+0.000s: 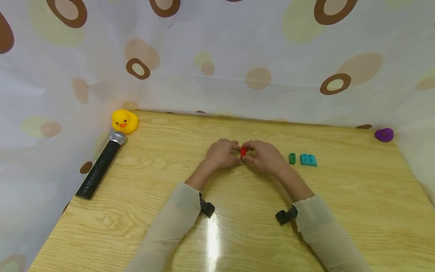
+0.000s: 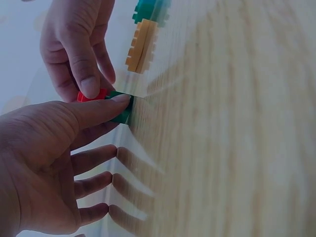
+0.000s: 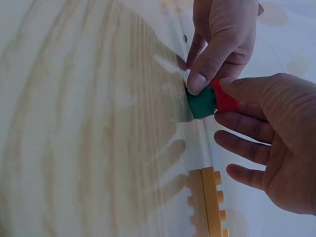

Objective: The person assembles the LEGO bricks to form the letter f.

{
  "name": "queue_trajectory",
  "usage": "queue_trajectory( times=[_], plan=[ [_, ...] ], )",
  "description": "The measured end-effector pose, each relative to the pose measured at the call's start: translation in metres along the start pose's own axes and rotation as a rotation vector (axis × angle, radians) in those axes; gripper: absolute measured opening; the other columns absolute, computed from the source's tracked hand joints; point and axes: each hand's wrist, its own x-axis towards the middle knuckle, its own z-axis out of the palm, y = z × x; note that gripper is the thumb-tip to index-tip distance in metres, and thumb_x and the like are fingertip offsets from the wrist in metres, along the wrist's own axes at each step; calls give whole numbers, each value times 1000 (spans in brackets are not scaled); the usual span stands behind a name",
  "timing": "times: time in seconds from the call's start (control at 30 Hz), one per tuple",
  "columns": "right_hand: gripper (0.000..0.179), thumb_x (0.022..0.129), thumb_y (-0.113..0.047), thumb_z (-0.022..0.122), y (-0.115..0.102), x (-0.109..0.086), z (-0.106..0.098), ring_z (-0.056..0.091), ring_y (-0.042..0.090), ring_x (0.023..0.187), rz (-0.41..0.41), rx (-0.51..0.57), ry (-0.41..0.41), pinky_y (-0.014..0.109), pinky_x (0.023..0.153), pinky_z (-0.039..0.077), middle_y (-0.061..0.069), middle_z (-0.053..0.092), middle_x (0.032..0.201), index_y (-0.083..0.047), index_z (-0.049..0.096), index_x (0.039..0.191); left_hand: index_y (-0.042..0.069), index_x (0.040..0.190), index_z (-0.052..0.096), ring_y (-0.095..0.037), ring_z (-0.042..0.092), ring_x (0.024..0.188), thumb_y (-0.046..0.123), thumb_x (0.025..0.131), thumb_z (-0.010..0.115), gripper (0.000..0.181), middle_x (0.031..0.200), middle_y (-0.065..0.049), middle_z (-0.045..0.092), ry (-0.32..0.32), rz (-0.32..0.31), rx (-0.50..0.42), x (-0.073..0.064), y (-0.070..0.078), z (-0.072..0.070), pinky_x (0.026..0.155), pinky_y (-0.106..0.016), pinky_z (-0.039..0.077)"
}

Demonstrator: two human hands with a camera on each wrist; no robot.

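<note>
Both hands meet over the middle of the table around two toy building bricks, a red brick sitting on a dark green brick. My left hand pinches the green lower brick between thumb and finger, close over the tabletop, its other fingers spread. From the right, my right hand holds the red upper brick between thumb and index finger. In the head view little but the red top shows between the fingertips. Right of the right hand lie a small green brick and a teal four-stud brick.
At the left edge, a black microphone with a silver head lies below a yellow rubber duck. A small purple toy sits in the far right corner. An orange-looking brick stands by the right hand. A spotted curtain backs the table.
</note>
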Motion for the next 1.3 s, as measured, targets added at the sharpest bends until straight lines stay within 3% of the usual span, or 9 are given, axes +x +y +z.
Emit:
queue_trajectory(
  times=[0.4,0.7,1.3],
  plan=[
    [33,99,-23,68,0,-2,3,68,33,112,-11,-48,28,52,94,54,12,72,124,-10,68,129,29,134,68,-24,42,145,44,90,75,47,156,6,49,-8,-17,16,0,2,0,113,-47,41],
    [34,97,-27,70,-2,-4,6,72,31,102,-9,-144,96,49,85,57,9,75,119,-14,71,128,29,134,68,-25,42,146,44,90,76,47,156,6,50,-5,-16,-7,-1,1,1,115,-49,39],
    [34,94,-28,74,-2,-5,6,72,30,94,-5,-169,129,48,79,57,8,77,113,-16,73,125,27,134,68,-25,40,147,43,90,76,47,156,5,50,-6,-12,-18,0,0,0,117,-50,36]
  ],
)
